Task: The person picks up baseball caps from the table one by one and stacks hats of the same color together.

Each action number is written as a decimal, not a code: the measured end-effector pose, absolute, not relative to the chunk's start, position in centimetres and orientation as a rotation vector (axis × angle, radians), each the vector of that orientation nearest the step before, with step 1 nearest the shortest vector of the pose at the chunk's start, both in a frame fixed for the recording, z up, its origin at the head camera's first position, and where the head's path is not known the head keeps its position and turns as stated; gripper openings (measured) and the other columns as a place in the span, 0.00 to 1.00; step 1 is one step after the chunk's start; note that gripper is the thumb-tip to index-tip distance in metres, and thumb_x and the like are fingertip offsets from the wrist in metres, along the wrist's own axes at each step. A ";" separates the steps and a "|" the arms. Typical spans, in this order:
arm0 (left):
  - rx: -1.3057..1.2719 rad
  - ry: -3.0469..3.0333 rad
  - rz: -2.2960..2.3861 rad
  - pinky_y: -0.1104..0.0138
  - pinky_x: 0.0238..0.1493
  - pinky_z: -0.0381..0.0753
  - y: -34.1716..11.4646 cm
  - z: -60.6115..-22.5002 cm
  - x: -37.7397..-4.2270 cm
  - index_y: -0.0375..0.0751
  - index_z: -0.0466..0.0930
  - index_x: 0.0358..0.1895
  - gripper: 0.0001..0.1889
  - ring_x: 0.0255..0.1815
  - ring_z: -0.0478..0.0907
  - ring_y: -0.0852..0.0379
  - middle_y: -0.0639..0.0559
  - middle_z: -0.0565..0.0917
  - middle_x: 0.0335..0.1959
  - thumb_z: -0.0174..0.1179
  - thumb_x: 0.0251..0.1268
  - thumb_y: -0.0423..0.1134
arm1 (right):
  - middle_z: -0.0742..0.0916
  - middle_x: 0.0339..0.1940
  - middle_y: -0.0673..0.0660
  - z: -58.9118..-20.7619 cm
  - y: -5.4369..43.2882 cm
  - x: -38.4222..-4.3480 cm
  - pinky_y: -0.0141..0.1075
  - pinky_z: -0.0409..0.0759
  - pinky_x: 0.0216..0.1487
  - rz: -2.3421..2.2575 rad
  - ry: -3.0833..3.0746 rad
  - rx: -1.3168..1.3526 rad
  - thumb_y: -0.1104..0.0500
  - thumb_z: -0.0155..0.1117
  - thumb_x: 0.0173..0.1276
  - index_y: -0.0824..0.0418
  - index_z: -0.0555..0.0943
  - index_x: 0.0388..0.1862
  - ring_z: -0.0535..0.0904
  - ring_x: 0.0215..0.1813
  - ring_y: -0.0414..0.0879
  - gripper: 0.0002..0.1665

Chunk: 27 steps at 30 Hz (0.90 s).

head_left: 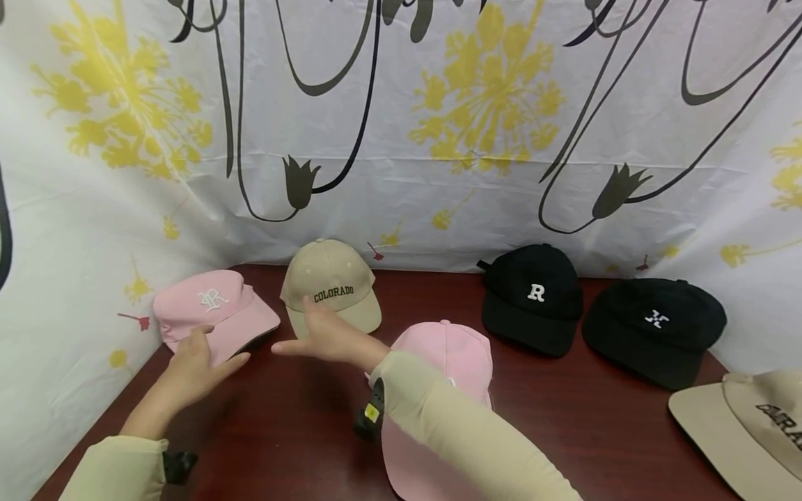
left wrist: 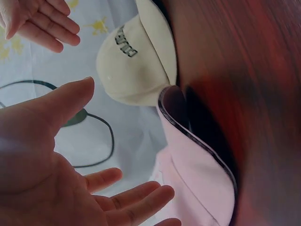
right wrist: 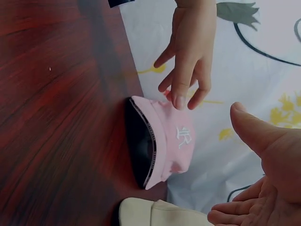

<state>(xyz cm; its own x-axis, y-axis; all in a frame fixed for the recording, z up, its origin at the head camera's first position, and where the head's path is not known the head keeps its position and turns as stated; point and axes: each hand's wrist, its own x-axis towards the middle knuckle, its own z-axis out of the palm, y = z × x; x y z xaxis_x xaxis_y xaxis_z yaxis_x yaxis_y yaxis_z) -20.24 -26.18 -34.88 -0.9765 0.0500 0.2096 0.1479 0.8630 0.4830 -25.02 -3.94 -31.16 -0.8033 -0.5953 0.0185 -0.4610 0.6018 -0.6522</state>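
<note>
At the back left of the table lies a pink cap (head_left: 234,313) with a white embroidered letter, its brim turned toward the right front. My left hand (head_left: 188,369) hovers by its brim, fingers spread and relaxed, holding nothing. Beside that cap stands a beige baseball cap (head_left: 328,268) marked COLORADO. In front of it is my right hand (head_left: 335,341), palm turned left, thumb apart from loosely straight fingers. The right wrist view shows the left hand (right wrist: 193,61) above the pink cap (right wrist: 174,141). Under my right forearm a second pink cap (head_left: 441,348) is partly hidden.
Two black caps, one with a white R (head_left: 532,296) and one with a white emblem (head_left: 654,323), sit at the back right. Another beige cap (head_left: 745,424) lies at the right edge. A patterned white cloth (head_left: 401,125) hangs behind the dark red table (head_left: 282,445).
</note>
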 end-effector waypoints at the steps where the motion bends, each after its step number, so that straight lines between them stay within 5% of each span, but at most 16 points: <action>1: -0.143 -2.850 -0.758 0.39 0.45 0.64 -26.4 -35.0 -20.3 0.11 0.52 0.52 0.40 0.44 0.64 0.22 0.14 0.62 0.44 0.61 0.55 0.46 | 0.56 0.71 0.63 -31.2 -4.2 -25.2 0.33 0.57 0.64 -0.973 2.629 -0.877 0.41 0.64 0.58 0.71 0.45 0.71 0.54 0.70 0.44 0.58; 14: 0.012 -2.951 -0.738 0.35 0.46 0.58 -28.6 -35.2 -21.5 0.10 0.45 0.55 0.43 0.48 0.55 0.15 0.11 0.53 0.49 0.56 0.60 0.48 | 0.56 0.71 0.63 -32.0 -6.6 -27.1 0.31 0.53 0.65 -0.937 2.646 -0.989 0.44 0.64 0.59 0.69 0.47 0.71 0.50 0.71 0.46 0.55; 27: -0.016 -2.941 -0.724 0.40 0.49 0.62 -30.0 -35.6 -23.1 0.06 0.50 0.51 0.40 0.46 0.61 0.19 0.11 0.59 0.44 0.56 0.59 0.46 | 0.63 0.68 0.65 -33.7 -8.0 -28.6 0.29 0.57 0.63 -0.782 2.734 -0.941 0.42 0.63 0.59 0.72 0.55 0.68 0.58 0.68 0.47 0.51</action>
<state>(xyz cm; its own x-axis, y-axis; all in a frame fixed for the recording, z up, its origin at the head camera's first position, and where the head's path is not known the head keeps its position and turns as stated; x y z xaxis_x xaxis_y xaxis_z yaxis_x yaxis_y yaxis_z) -23.09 -29.99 -35.65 -0.9936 -0.0165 0.1120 0.0374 0.8859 0.4623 -28.58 -8.01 -33.68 -0.7931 -0.6084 0.0299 -0.5321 0.6681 -0.5201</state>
